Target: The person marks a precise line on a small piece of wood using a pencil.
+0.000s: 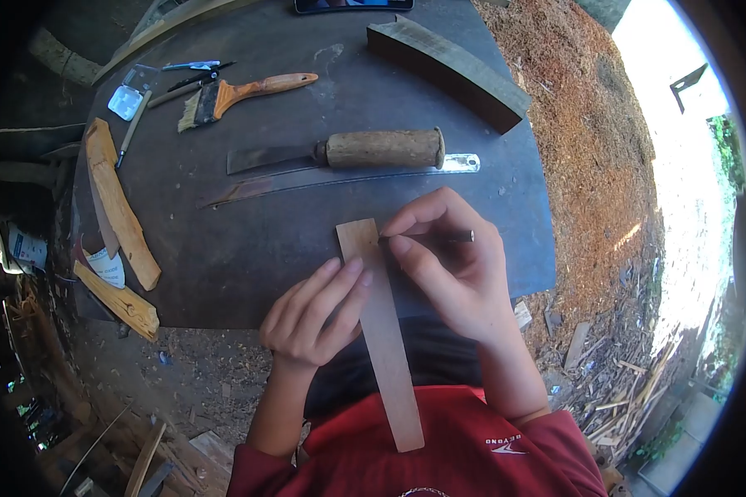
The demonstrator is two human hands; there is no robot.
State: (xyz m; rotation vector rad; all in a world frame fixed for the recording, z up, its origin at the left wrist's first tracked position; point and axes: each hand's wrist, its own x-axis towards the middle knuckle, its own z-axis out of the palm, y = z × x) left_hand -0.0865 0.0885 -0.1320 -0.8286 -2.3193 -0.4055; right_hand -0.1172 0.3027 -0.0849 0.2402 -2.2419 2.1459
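Note:
A thin, pale wooden strip [387, 348] runs from the table edge toward my body, its far end lying over the tabletop. My left hand [317, 315] grips the strip from its left side, fingertips resting on the upper face and the thumb hidden. My right hand [460, 269] pinches a dark pencil [456, 236] between thumb and forefinger. The pencil's tip is at the strip's right edge, near the far end, mostly covered by the fingers. Just beyond my hands lie a chisel [385, 150] with a thick wooden handle and a metal ruler [460, 163].
On the dark table [249, 248] a paintbrush [265, 85] lies near pens and a small white case [125, 102]. A curved wood block [452, 70] sits at the far right. Rough wood pieces [124, 203] line the left edge. Sawdust [584, 157] covers the ground to the right.

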